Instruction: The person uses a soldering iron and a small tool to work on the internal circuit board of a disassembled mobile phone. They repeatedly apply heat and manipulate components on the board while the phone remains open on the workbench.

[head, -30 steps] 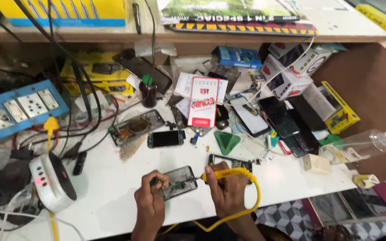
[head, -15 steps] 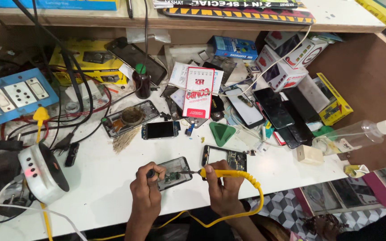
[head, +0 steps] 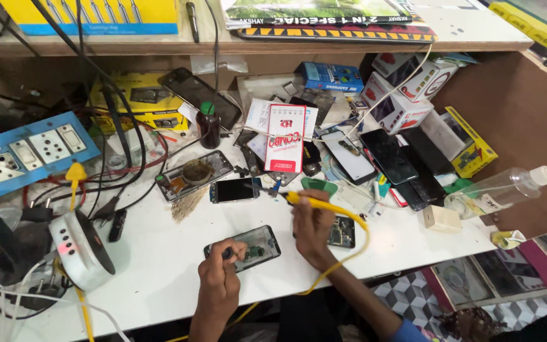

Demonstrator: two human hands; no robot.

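Head view, left hand [head: 220, 278] fingers pinching small tool (tip hidden) over opened phone [head: 246, 246], right hand [head: 313, 221] gripping yellow iron [head: 314, 202]

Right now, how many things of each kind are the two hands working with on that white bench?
Phones lying at the hands: 2
Yellow-handled tool with its cord, in the right hand: 1
Small dark tool in the left hand: 1
Total: 4
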